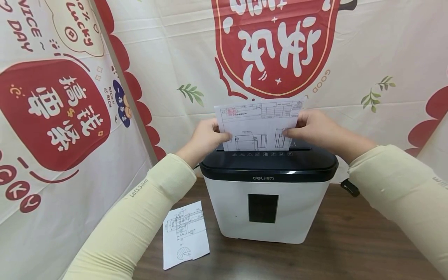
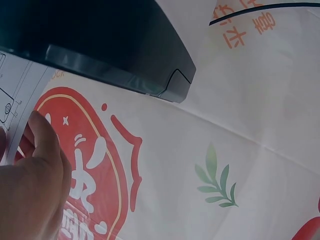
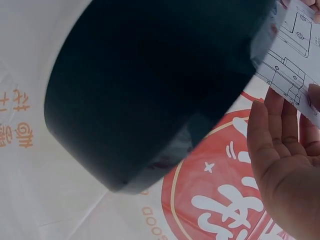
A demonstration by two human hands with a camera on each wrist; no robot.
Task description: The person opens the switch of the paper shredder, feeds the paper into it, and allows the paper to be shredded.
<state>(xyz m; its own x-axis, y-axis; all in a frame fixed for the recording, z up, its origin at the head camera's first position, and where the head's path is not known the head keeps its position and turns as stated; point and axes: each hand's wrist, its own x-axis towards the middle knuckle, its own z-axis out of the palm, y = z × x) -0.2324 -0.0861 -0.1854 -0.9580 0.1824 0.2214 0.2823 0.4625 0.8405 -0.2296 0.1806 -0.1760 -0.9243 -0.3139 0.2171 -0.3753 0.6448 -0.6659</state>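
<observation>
A printed sheet of paper (image 1: 257, 124) with line drawings and a table stands upright, its lower edge at the slot of a paper shredder (image 1: 269, 169). My left hand (image 1: 206, 138) pinches the sheet's left edge, thumb in front. On the opposite edge my right hand (image 1: 318, 128) pinches it, thumb in front and fingers behind. In the left wrist view the left hand (image 2: 37, 175) holds the paper beside the dark shredder top (image 2: 100, 45). The right wrist view shows the right hand (image 3: 290, 150) with fingers behind the paper (image 3: 290, 65).
A torn piece of paper (image 1: 185, 237) with drawings lies on the brown wooden table (image 1: 266, 262), left of the shredder. A small black object (image 1: 350, 188) is at the right. Printed cloth (image 1: 168, 58) hangs behind and along the left side.
</observation>
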